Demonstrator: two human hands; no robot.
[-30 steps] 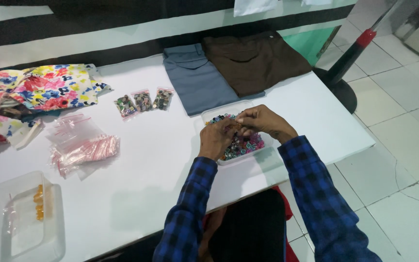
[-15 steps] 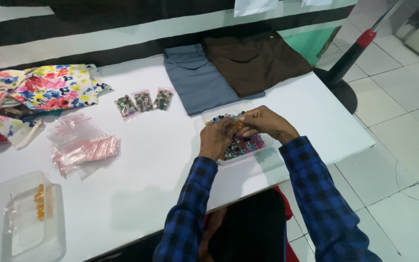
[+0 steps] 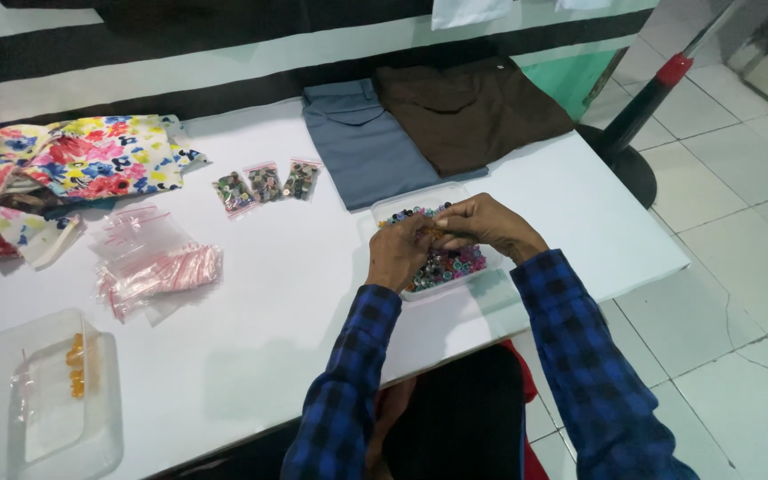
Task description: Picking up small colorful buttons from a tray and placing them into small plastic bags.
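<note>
My left hand (image 3: 400,252) and my right hand (image 3: 487,224) meet over a shallow clear tray (image 3: 390,210) filled with small multicoloured buttons (image 3: 455,263). Fingertips of both hands pinch together at something tiny between them; I cannot see what it is. Both sleeves are blue and black check. The tray sits near the front right of the white table (image 3: 295,293).
Three small bags of buttons (image 3: 266,184) lie behind the tray. A pile of empty zip bags (image 3: 148,262) sits to the left. A clear lidded box (image 3: 42,396) with orange pieces is front left. Folded blue trousers (image 3: 362,147), brown trousers (image 3: 468,111) and floral cloth (image 3: 73,164) lie at the back.
</note>
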